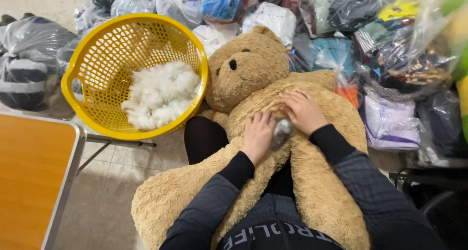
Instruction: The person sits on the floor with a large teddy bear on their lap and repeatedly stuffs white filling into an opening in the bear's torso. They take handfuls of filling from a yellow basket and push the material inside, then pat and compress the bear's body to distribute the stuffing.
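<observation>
A large tan plush bear (253,69) lies face up across my lap, its head toward the yellow basket (97,50). My left hand (257,135) rests on the bear's belly with fingers curled beside an open seam. My right hand (302,111) lies flat on the bear's chest, fingers spread, just right of the seam. A bit of pale stuffing (282,130) shows in the gap between the hands. Whether either hand pinches the fabric is hidden.
The yellow basket holds a heap of white stuffing (161,94). A wooden table with a metal edge (34,177) stands at the lower left. Several plastic bags of clothes (390,60) are piled behind and to the right. Tiled floor (112,196) lies below.
</observation>
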